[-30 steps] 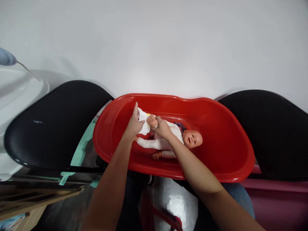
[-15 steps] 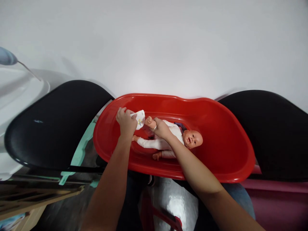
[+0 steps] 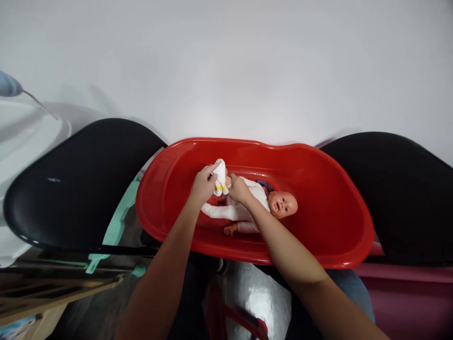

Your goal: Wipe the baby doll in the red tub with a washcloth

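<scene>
The white cloth [image 3: 220,175], crumpled and marked with yellow, is pinched in the left grip [image 3: 205,182], against the end of the leg that the right grip [image 3: 239,188] clasps. The white-clad doll [image 3: 261,192] lies face up, its head right of both grips, inside the glossy red tub [image 3: 325,189]. Beyond each grip sits a black seat [image 3: 78,189]; a pale wall [image 3: 247,71] stands behind. Bare red room opens past the doll's head; the near rim runs below both grips.
</scene>
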`<state>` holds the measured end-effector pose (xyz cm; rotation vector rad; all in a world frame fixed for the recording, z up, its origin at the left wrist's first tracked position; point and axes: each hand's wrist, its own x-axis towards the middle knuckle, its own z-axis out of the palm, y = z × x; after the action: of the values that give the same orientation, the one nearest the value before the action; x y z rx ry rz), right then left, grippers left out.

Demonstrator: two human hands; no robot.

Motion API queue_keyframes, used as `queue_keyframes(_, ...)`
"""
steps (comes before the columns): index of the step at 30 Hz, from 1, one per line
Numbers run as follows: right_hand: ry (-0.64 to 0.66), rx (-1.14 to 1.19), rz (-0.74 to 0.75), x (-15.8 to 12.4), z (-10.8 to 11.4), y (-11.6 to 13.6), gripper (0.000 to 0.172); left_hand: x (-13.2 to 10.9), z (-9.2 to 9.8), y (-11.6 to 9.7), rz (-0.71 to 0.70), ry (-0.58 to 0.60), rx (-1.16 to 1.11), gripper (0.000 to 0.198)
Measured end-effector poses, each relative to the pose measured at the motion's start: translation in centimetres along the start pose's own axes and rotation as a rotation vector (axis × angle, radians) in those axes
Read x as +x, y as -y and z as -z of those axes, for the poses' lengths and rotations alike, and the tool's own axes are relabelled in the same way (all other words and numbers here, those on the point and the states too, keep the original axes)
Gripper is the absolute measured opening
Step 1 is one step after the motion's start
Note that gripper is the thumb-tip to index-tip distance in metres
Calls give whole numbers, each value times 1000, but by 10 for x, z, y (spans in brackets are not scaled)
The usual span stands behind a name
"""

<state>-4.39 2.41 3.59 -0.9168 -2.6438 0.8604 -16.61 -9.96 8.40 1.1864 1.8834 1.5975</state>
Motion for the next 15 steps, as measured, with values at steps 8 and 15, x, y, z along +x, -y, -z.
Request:
queue_keyframes(8, -16, 97, 141, 4, -9, -4, 23, -3, -9, 17, -20, 122, 165, 76)
queue_keyframes(15, 28, 217, 197, 3, -13, -6, 22, -4, -15, 20, -14, 131, 396, 54)
